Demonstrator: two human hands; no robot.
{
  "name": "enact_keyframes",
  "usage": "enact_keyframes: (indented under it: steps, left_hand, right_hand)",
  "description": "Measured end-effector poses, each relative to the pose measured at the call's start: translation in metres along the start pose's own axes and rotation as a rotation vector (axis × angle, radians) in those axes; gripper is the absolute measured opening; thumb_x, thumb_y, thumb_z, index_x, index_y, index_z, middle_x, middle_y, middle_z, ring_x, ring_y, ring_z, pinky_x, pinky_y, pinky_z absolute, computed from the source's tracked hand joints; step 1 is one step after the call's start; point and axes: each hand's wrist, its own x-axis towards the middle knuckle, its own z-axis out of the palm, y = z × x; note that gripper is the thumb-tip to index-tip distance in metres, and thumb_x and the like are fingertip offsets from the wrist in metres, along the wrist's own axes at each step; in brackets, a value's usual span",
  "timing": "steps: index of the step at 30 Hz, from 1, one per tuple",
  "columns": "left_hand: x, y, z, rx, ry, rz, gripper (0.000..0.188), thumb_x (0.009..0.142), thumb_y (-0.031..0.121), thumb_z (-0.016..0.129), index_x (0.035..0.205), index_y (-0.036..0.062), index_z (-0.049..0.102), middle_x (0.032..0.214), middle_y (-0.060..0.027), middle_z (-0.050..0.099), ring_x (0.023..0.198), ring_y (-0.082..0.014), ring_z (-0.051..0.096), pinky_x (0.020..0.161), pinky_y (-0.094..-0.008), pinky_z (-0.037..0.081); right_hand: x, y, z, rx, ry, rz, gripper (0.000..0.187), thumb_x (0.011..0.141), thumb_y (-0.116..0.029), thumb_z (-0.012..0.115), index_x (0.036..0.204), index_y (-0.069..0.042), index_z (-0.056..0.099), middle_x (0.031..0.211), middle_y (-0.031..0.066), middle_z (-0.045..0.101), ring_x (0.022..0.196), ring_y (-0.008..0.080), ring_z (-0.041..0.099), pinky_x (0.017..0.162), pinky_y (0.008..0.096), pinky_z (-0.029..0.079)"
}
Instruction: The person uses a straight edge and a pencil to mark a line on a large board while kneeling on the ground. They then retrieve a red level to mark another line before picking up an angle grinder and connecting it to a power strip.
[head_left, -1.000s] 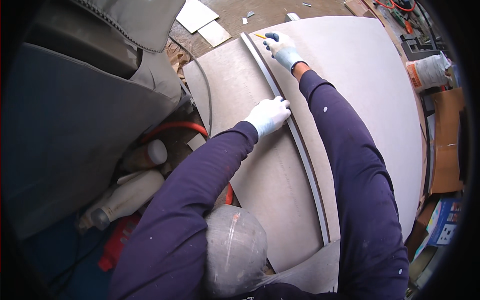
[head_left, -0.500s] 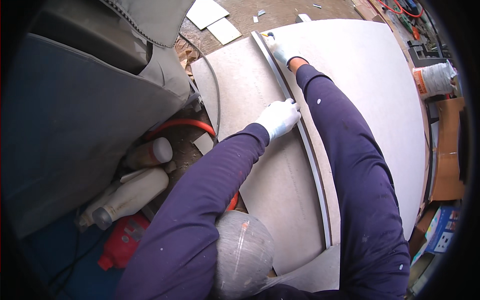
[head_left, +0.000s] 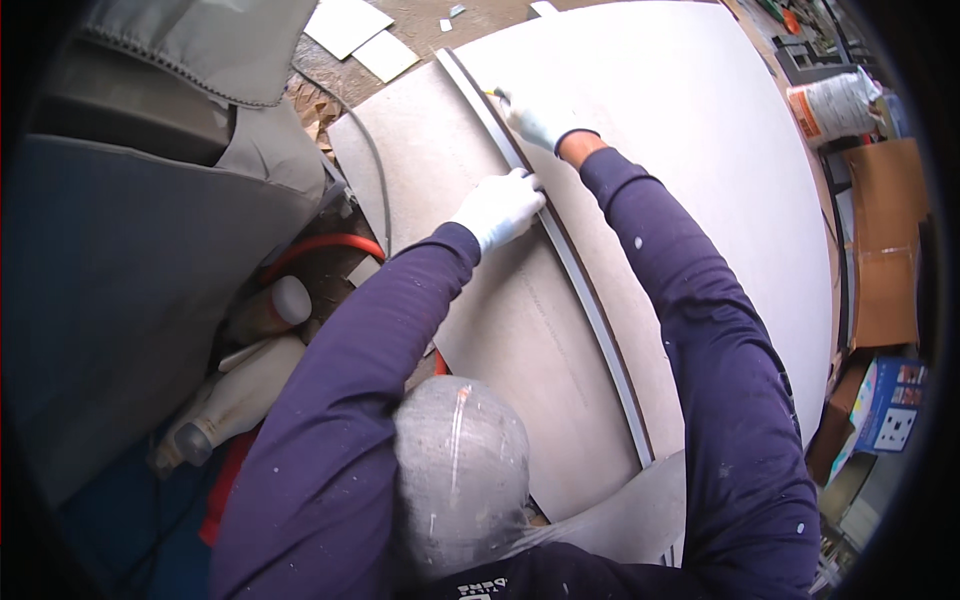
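Observation:
A long metal bar (head_left: 597, 318) lies across a large pale board (head_left: 720, 170), bent in view by the lens. My left hand (head_left: 498, 210), in a white glove, grips the bar along its far half, with its fingertips over the bar's edge. Just right of the bar's far end, my white-gloved right hand (head_left: 540, 115) is closed around a slim tool (head_left: 498, 94) with a yellow tip. Most of that tool is hidden by the fingers, so its kind is unclear. Faint printing runs along the board left of the bar.
At left stands a grey covered seat-like form (head_left: 110, 260), with dusty bottles (head_left: 250, 385) and an orange hose (head_left: 330, 242) beside it. White offcuts (head_left: 385, 55) lie beyond the board. Along the right are a white tub (head_left: 832, 108), a cardboard box (head_left: 885, 240) and a blue box (head_left: 890, 405).
My right hand has come off the bar's far end and moved nearer, to the bar's right side. My left hand keeps its grip. The whole view has shifted.

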Motion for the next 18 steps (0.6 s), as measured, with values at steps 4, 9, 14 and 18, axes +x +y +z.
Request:
enact_keyframes:
  steps: [4, 9, 14, 18]
  left_hand:
    - [0.004, 0.004, -0.012, -0.014, -0.056, 0.049, 0.036, 0.085, 0.012, 0.073, 0.12, 0.0068, 0.072, 0.132, -0.0138, 0.063, 0.123, -0.0325, 0.063, 0.101, -0.042, 0.057]
    - [-0.001, 0.007, -0.012, 0.02, -0.008, -0.003, 0.036, 0.089, 0.0, 0.066, 0.122, 0.0125, 0.075, 0.131, -0.0093, 0.067, 0.124, -0.0295, 0.064, 0.107, -0.039, 0.054]
    - [0.014, 0.017, -0.011, -0.049, 0.028, 0.095, 0.028, 0.088, 0.005, 0.07, 0.115, 0.01, 0.075, 0.125, -0.0141, 0.069, 0.118, -0.0336, 0.066, 0.101, -0.0392, 0.056]
    - [0.014, 0.013, -0.007, -0.172, 0.031, 0.149, 0.028, 0.085, 0.001, 0.068, 0.112, 0.007, 0.073, 0.121, -0.016, 0.068, 0.114, -0.0369, 0.066, 0.097, -0.0416, 0.055]
  right_hand:
    - [-0.07, 0.029, -0.006, 0.045, -0.059, 0.036, 0.039, 0.107, -0.031, 0.048, 0.123, -0.008, 0.075, 0.115, 0.023, 0.075, 0.103, 0.0426, 0.073, 0.091, 0.0497, 0.056]
    - [-0.152, 0.017, -0.038, -0.036, -0.076, -0.025, 0.034, 0.105, -0.029, 0.053, 0.129, -0.017, 0.075, 0.095, 0.0132, 0.077, 0.075, 0.0307, 0.072, 0.072, 0.0433, 0.058]
    - [-0.232, 0.05, -0.038, 0.042, -0.119, -0.009, 0.034, 0.101, -0.022, 0.055, 0.127, -0.015, 0.075, 0.096, 0.0136, 0.076, 0.084, 0.035, 0.071, 0.077, 0.0449, 0.057]
    - [-0.303, 0.057, -0.041, 0.122, -0.053, -0.035, 0.03, 0.1, -0.019, 0.058, 0.123, -0.012, 0.076, 0.101, 0.0154, 0.076, 0.093, 0.0365, 0.07, 0.081, 0.0457, 0.057]
